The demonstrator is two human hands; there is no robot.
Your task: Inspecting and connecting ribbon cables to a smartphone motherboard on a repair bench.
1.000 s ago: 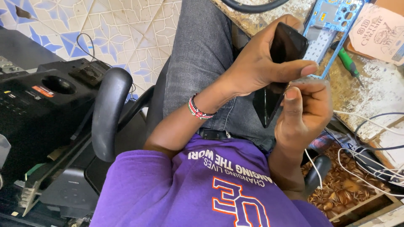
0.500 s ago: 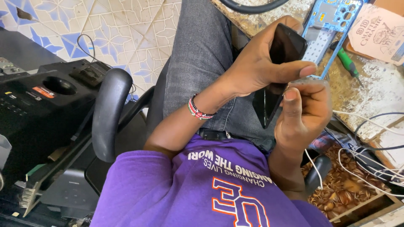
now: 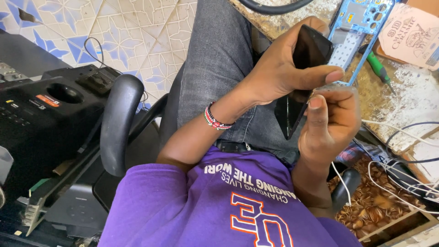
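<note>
Over my lap, both hands hold a black phone (image 3: 312,45) on edge. My left hand (image 3: 274,75), with a beaded bracelet (image 3: 214,120) at the wrist, wraps the phone's upper end, thumb stretched along its side. My right hand (image 3: 333,124) grips the lower end, its thumb tip pressed against the phone's edge just under the left thumb. Past the hands, a blue phone frame (image 3: 362,25) lies on the worn table (image 3: 411,98), partly hidden by the phone.
A green-handled screwdriver (image 3: 377,67) and a printed card box (image 3: 418,29) lie on the table. White and dark cables (image 3: 402,164) trail at the right. A black chair armrest (image 3: 120,123) and a black machine (image 3: 41,110) stand on my left, above a patterned tile floor (image 3: 114,36).
</note>
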